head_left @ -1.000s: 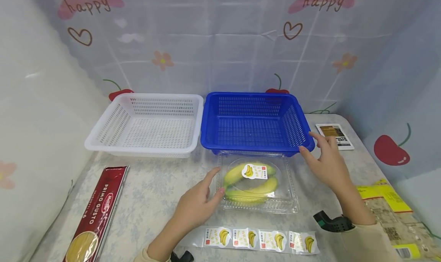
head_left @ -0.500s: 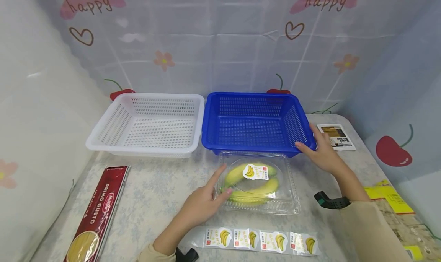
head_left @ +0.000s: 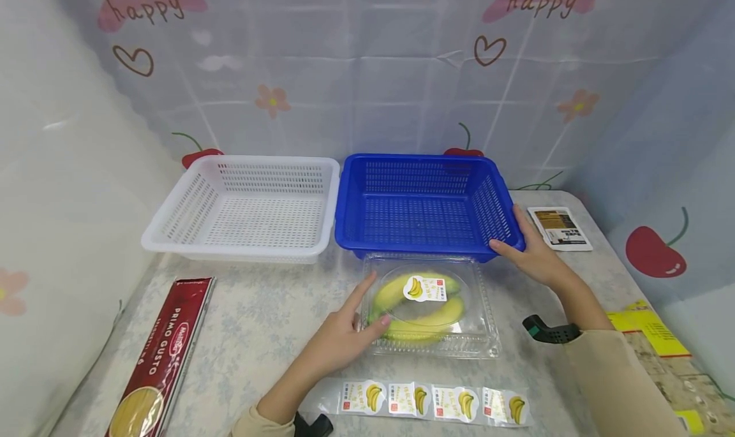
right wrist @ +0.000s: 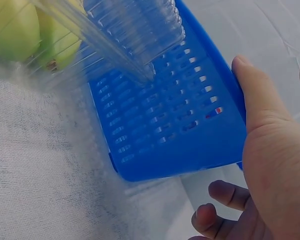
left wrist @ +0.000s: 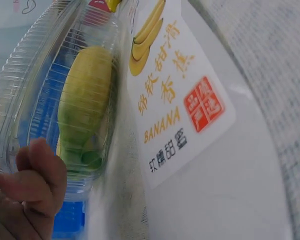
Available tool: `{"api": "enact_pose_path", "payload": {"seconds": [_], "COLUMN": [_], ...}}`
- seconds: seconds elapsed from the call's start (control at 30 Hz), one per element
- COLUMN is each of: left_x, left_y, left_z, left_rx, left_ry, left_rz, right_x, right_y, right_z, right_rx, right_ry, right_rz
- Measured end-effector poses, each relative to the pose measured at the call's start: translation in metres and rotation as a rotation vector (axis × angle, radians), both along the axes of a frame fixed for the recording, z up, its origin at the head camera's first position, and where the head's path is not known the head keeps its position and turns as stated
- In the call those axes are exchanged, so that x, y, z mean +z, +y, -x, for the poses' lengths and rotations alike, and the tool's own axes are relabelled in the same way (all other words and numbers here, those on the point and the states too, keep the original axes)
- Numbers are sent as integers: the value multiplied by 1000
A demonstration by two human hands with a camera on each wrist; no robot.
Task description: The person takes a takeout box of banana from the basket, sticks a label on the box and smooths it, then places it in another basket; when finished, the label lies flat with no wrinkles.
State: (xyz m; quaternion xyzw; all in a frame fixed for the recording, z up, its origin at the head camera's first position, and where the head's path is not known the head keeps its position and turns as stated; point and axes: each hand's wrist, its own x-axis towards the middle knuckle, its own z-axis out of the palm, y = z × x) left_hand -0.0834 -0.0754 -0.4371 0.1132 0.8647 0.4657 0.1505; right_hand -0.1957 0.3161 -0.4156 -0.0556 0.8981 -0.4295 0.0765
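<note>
My right hand [head_left: 536, 255] grips the front right corner of a blue plastic basket [head_left: 413, 240]; in the right wrist view the thumb lies on its rim [right wrist: 235, 95], while other fingers hang loosely below. Just in front of the basket sits a clear plastic clamshell box [head_left: 481, 316] with bananas [head_left: 427, 325] inside and a banana sticker [head_left: 425, 288] on its lid. At the box's left side rests my left hand [head_left: 335, 344], index finger stretched along the edge and thumb at the lid. The left wrist view shows its other fingers [left wrist: 45, 170] bent loosely beside the box [left wrist: 80, 195].
A white basket [head_left: 241, 252] stands left of the blue one. A strip of banana stickers [head_left: 425, 400] lies in front. Red spaghetti pack [head_left: 163, 354] is at left; a small packet [head_left: 559, 228] and yellow-printed bag [head_left: 660, 360] are at right.
My right hand has moved in to the blue basket's corner and taken hold of it. My left hand has shifted slightly right and up against the clamshell box.
</note>
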Motion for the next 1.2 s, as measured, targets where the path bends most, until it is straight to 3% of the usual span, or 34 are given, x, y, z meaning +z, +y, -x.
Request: {"api": "enact_pose_path", "payload": {"seconds": [0.37,0.6,0.87,1.2], "left_x": [6,5,-1,-1], "left_y": [-8,-14,-22,-37], "left_z": [-6,-6,-10,-22], "left_rx": [-94,-105,-122,-139], "left_ry": [-229,-341,-310,-254], "left_rz": [-158,-301,-383,-323], "right_x": [0,0,-1,-3], "right_y": [-2,-2,-1,0], "right_z": [0,0,0,1], "right_rx": [10,11,4,-19], "right_ry": [3,1,-1,-19], "right_rz": [22,26,19,-6]}}
